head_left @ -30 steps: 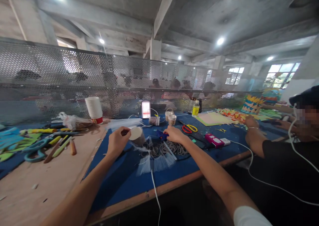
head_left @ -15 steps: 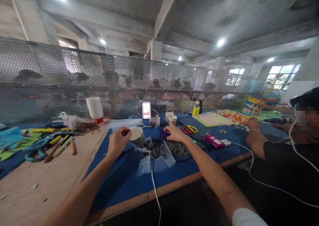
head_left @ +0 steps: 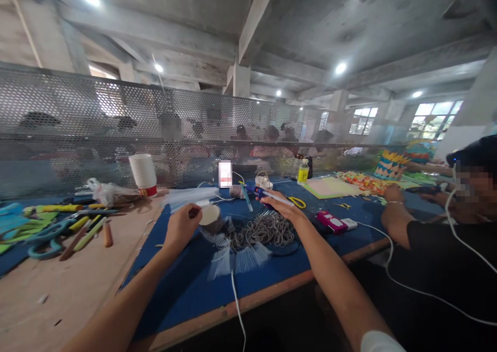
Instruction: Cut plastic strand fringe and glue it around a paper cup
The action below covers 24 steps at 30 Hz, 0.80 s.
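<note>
My left hand (head_left: pixel 183 228) is closed, thumb and fingertips pinched at the near-left rim of a paper cup (head_left: pixel 210 216). Grey cord seems to be wound round the cup's side; its lower part is hard to make out. In my right hand (head_left: pixel 280 205) is a blue glue gun (head_left: pixel 253 188), held above the table with a clear stick jutting from it. Below that hand lies a loose heap of grey cord (head_left: pixel 272 230). Translucent glue sticks (head_left: pixel 245 259) fan out on the blue mat (head_left: pixel 186 295) in front of it.
Stacked paper cups (head_left: pixel 143 172), teal scissors (head_left: pixel 50 238) and several tools stand or lie left. Behind are a phone (head_left: pixel 225 174), cord spool (head_left: pixel 235 191) and small basket (head_left: pixel 263 180). A pink box (head_left: pixel 331 221) lies right, near a co-worker's arm (head_left: pixel 396 217).
My right hand has lifted and turned the glue gun, so its stick now shows and the cord heap is uncovered. My left hand stays at the cup. The view shifts slightly.
</note>
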Tool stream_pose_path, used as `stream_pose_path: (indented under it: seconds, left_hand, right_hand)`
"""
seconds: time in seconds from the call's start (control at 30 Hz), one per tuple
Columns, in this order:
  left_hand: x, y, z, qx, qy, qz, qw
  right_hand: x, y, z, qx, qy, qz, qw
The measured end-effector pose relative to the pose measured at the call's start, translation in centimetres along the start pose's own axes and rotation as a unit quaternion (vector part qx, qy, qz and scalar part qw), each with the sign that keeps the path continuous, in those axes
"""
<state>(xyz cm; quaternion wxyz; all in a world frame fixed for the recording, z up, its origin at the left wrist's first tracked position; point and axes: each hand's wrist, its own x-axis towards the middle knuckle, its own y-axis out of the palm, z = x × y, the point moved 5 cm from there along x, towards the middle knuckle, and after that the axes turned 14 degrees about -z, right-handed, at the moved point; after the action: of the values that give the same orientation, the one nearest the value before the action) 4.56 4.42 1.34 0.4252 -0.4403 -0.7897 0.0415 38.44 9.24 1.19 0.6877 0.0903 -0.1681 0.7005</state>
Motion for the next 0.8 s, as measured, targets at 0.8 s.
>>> stream_pose_path:
  seconds: [0.8]
  left_hand:
    - [2.4, 3.1, -7.6, 0.045, 0.142, 0.018, 0.989]
  right_hand:
    - [-1.2, 2.6, 3.0, 0.196, 0.074, -0.059, 0.976]
